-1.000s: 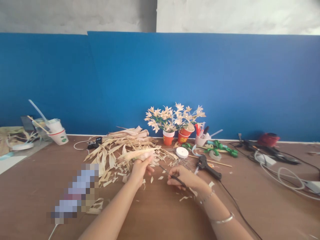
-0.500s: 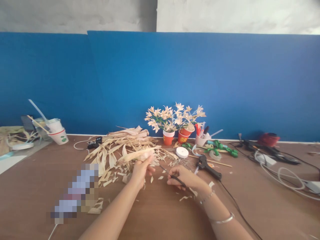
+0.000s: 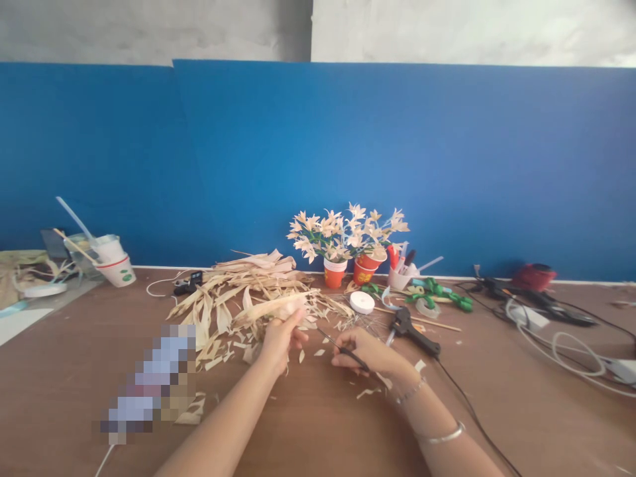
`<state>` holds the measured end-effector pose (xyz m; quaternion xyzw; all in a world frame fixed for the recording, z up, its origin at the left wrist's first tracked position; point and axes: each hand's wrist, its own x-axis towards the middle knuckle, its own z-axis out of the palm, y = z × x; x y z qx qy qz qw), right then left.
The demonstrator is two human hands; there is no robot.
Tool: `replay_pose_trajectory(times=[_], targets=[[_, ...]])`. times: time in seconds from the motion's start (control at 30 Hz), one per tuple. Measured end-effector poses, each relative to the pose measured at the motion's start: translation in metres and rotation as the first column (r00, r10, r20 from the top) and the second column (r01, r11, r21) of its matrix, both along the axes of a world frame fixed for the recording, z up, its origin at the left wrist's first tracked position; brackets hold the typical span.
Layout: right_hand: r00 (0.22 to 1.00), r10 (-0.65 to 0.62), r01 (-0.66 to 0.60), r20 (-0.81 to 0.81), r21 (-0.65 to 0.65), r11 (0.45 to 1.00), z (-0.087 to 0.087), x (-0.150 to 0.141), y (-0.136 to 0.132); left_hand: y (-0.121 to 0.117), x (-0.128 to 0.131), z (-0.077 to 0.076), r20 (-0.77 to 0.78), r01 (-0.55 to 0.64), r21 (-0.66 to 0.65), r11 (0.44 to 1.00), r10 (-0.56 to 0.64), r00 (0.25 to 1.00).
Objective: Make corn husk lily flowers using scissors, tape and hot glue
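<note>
Between the fingertips of my left hand [image 3: 279, 341] is a pale piece of dried corn husk [image 3: 293, 309], partly hidden by the fingers and hard to tell from the pile behind it. My right hand [image 3: 362, 351] grips dark-handled scissors [image 3: 350, 356], whose blades point up and left toward the left hand without touching it. Beyond the left hand spreads a heap of dried husks [image 3: 248, 278]. Small husk scraps [image 3: 320, 352] lie on the brown table [image 3: 318, 424] between and around both hands.
Husk flowers [image 3: 348, 228] stand in orange paper cups [image 3: 335, 273] at the back. A black glue gun [image 3: 413, 333] with its cable lies right of my right hand, near a white ribbon spool [image 3: 362, 303]. Cords and a power strip [image 3: 529, 319] occupy the right; a blurred-out object [image 3: 149, 381] lies left.
</note>
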<state>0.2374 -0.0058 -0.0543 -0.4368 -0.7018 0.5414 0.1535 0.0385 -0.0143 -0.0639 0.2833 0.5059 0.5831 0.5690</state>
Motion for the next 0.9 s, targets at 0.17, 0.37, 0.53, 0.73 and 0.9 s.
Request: replay_pose_trajectory(times=[0.17, 0.37, 0.53, 0.73, 0.9], targets=[[1.000, -0.008, 0.008, -0.007, -0.007, 1.000, -0.004, -0.001, 0.002, 0.000, 0.001, 0.001, 0.047, -0.015, -0.006, 1.000, 0.015, 0.999], [1.000, -0.013, 0.013, 0.010, -0.004, 1.000, -0.006, -0.003, 0.002, -0.002, 0.003, 0.002, 0.099, -0.023, -0.020, 1.000, 0.025, 0.995], [1.000, -0.015, 0.014, -0.019, -0.008, 1.000, -0.009, -0.004, 0.002, -0.003, 0.004, 0.001, 0.150, -0.041, -0.027, 0.999, 0.045, 0.988], [0.999, -0.013, 0.013, -0.050, -0.018, 1.000, -0.011, -0.007, 0.003, -0.003, 0.004, 0.002, 0.151, -0.044, -0.034, 0.998, 0.049, 0.987], [0.999, -0.023, 0.021, -0.039, -0.045, 0.999, -0.011, -0.008, 0.002, -0.001, 0.004, 0.000, 0.129, -0.042, -0.035, 0.999, 0.046, 0.991]])
